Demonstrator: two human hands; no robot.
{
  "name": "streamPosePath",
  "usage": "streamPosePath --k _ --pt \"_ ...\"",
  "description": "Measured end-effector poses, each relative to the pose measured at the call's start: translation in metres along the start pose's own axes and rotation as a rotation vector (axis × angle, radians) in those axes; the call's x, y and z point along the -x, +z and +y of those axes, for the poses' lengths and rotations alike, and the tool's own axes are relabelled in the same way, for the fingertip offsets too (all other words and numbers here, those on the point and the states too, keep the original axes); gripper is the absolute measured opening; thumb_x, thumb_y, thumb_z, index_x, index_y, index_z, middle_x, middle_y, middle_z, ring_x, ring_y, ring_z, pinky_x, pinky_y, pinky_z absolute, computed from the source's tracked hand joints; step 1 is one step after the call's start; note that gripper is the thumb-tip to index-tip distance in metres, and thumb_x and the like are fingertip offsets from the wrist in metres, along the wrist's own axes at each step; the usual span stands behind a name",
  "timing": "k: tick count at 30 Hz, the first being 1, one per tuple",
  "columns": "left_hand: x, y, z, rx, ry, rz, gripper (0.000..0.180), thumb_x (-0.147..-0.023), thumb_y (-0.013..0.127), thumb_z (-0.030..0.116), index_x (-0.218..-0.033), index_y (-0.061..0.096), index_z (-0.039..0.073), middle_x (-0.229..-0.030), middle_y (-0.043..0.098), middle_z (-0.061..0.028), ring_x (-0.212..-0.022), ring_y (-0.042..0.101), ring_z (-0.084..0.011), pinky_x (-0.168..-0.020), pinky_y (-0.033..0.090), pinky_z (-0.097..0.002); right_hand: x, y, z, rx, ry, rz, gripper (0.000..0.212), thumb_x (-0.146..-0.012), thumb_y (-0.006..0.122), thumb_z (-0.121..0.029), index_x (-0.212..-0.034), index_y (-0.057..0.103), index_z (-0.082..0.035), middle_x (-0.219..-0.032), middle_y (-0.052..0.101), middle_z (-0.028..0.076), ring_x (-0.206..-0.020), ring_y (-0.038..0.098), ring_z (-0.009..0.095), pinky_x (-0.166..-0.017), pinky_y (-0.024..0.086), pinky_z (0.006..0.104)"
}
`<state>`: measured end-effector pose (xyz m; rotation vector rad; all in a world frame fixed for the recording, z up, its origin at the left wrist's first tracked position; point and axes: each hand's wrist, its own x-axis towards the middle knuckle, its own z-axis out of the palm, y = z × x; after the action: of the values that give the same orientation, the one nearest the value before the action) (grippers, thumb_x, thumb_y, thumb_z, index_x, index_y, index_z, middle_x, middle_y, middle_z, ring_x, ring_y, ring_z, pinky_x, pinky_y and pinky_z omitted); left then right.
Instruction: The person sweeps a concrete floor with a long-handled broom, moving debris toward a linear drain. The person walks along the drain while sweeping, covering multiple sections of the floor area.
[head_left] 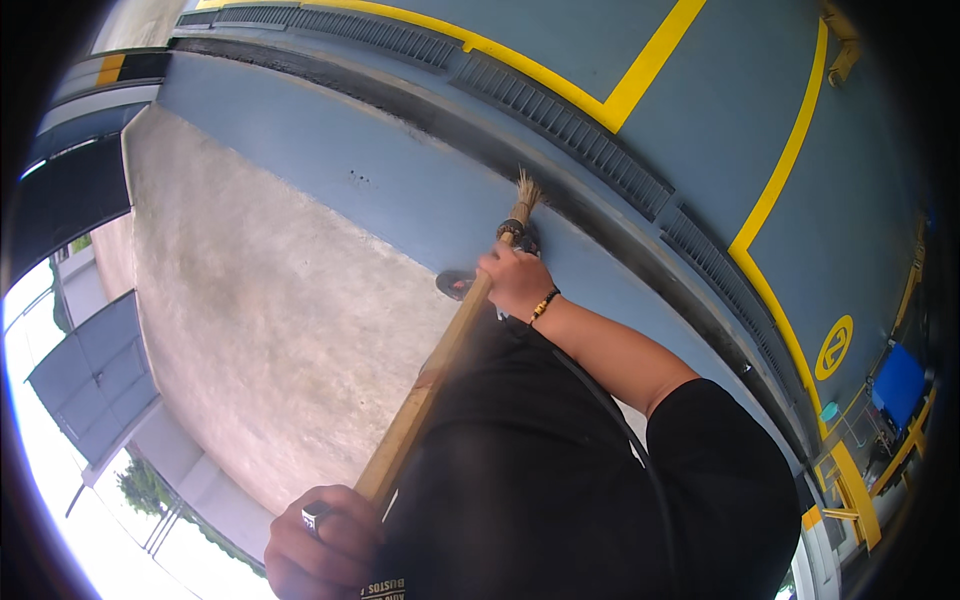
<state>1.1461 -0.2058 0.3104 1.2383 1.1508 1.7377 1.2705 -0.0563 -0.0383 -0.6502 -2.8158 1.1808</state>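
A stick broom with a long wooden handle (425, 385) slants across the front of my body. Near the handle's upper end, my left hand (325, 540), with a ring on one finger, is wrapped round the wood. My right hand (515, 282), a beaded bracelet at its wrist, grips the handle low down, just above the binding. Thin straw-coloured bristles (525, 198) reach the edge of a dark, wet-looking drain channel (440, 130). Beside the handle, a dark shoe (455, 284) of mine shows on the floor.
Metal grates (560, 130) lie along the far side of the channel. Past them stretches a grey-blue floor with yellow lines (625, 95). Bare concrete (260, 290) spreads to the left. A blue panel (898, 382) and a yellow frame (850, 490) stand at the far right.
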Motion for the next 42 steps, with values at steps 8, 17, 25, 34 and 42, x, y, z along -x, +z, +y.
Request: streamPosePath --k 8,17,25,34,42 --pt "0.022 0.015 -0.064 -0.662 0.097 0.315 0.024 -0.088 0.073 0.027 -0.090 0.053 0.013 -0.074 0.058 -0.0004 -0.070 0.060 -0.0207 -0.086 0.048 -0.0489 -0.149 0.041 -0.029 -0.238 -0.048 0.041 0.030 -0.089 0.069 -0.030 -0.109 0.065 -0.007 -0.111 0.065 0.013 -0.097 0.066 0.035 -0.084 0.055 0.0441" --pt "0.012 -0.009 -0.125 -0.432 -0.181 0.416 0.020 -0.099 0.060 0.016 -0.084 0.050 0.007 -0.072 0.060 -0.0078 -0.071 0.061 -0.0229 -0.090 0.052 -0.0519 -0.115 0.061 0.081 -0.044 0.132 -0.336 0.033 -0.086 0.067 -0.026 -0.114 0.060 -0.010 -0.122 0.058 0.015 -0.107 0.063 0.038 -0.090 0.053 0.0483" --pt "0.011 -0.008 -0.095 -0.030 -0.124 0.381 0.019 -0.096 0.060 0.010 -0.080 0.053 0.002 -0.068 0.058 -0.0114 -0.065 0.059 -0.0276 -0.070 0.055 -0.0464 0.027 0.030 0.095 -0.005 0.200 -0.123 0.036 -0.076 0.076 -0.019 -0.108 0.061 -0.011 -0.109 0.057 0.015 -0.091 0.067 0.038 -0.079 0.057 0.0475" --pt "0.007 -0.012 0.013 0.004 -0.007 0.263 0.036 -0.092 0.070 0.017 -0.070 0.043 0.010 -0.055 0.051 -0.0031 -0.045 0.050 -0.0188 -0.053 0.052 -0.0350 0.057 -0.023 0.006 -0.070 0.042 -0.042 0.032 -0.076 0.078 -0.024 -0.097 0.060 -0.008 -0.105 0.056 0.015 -0.083 0.069 0.034 -0.072 0.058 0.0439" --pt "-0.001 0.027 0.034 -0.229 0.233 0.117 0.026 -0.072 0.074 0.014 -0.062 0.051 0.014 -0.056 0.048 0.0007 -0.053 0.053 -0.0159 -0.064 0.050 -0.0359 -0.046 -0.014 -0.044 -0.230 -0.192 0.136 0.027 -0.077 0.074 -0.019 -0.095 0.058 -0.007 -0.101 0.058 0.013 -0.080 0.068 0.032 -0.068 0.058 0.0425"
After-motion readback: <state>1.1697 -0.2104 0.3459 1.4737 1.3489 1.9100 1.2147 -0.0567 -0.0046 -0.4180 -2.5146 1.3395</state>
